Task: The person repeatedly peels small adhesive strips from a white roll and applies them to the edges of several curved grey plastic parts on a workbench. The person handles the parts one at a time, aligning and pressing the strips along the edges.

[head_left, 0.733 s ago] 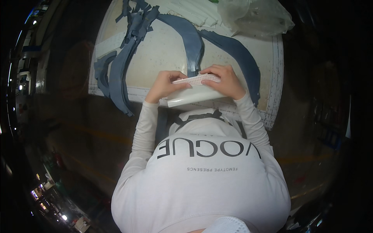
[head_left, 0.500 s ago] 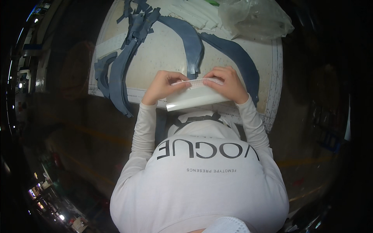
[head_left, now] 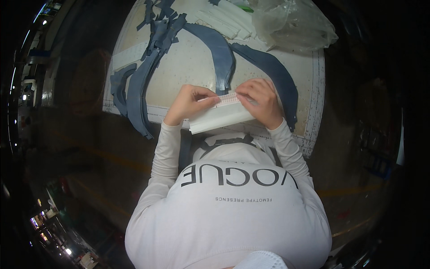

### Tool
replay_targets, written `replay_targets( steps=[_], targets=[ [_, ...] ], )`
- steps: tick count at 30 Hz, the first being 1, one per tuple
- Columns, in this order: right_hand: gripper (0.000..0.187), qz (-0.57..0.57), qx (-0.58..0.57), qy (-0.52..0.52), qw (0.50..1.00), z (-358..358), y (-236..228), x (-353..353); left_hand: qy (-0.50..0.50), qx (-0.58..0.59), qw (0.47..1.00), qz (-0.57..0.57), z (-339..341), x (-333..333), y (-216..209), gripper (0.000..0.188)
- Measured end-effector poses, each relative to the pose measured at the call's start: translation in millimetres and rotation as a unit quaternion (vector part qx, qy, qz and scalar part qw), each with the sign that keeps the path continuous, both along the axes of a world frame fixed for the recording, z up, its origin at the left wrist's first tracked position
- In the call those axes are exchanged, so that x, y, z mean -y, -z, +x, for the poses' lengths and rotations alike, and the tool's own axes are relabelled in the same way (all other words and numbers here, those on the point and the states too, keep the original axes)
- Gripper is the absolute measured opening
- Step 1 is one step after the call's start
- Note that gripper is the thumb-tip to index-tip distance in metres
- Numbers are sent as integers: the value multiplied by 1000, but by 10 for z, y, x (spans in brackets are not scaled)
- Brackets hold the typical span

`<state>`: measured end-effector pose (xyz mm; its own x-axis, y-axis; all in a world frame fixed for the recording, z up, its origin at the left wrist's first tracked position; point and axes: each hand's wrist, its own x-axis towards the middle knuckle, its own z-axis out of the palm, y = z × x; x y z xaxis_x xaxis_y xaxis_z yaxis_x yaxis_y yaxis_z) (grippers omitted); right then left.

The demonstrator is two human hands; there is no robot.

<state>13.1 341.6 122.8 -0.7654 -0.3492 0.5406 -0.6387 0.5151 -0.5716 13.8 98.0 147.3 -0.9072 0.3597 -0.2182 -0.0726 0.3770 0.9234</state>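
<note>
A white, glossy sheet (head_left: pixel 219 118) is held near the table's front edge, with a strip of small reddish printed cells (head_left: pixel 229 98) along its far side. My left hand (head_left: pixel 187 105) grips the sheet's left part, its thumb lying along the printed strip. At the other end, my right hand (head_left: pixel 261 101) pinches the far edge with thumb and fingers; its fingertips partly cover the strip. The near side of the sheet curls and hangs toward my body. Just beyond it, the tip of a curved stack of blue-grey pieces (head_left: pixel 220 54) points toward my hands.
Another curved blue-grey stack (head_left: pixel 273 67) lies to the right. More long blue-grey pieces (head_left: pixel 139 89) hang over the table's left front edge. A clear plastic bag (head_left: pixel 293 27) and white strips (head_left: pixel 224 20) rest at the back of the white table (head_left: pixel 188 67).
My right hand has shifted slightly, with its fingers curled more at the sheet's far edge. The sheet has tilted, and its near edge now looks less shiny. The left hand stays nearly in place.
</note>
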Motion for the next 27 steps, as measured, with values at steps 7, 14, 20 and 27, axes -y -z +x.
replay_targets(
  steps=[7, 14, 20, 27],
  targets=[
    [18, 1, -36, 11, 999, 52, 56, 71, -4, 26, 999, 22, 4, 7, 18, 15],
    [17, -79, 49, 25, 995, 90, 106, 98, 5, 40, 999, 23, 20, 27, 22, 15],
    [32, -44, -14, 15, 999, 134, 109, 184, 13, 19, 1000, 18, 31, 13, 24, 15],
    [44, -79, 18, 23, 996, 166, 77, 215, 9, 47, 999, 13, 37, 8, 6, 15]
  ],
)
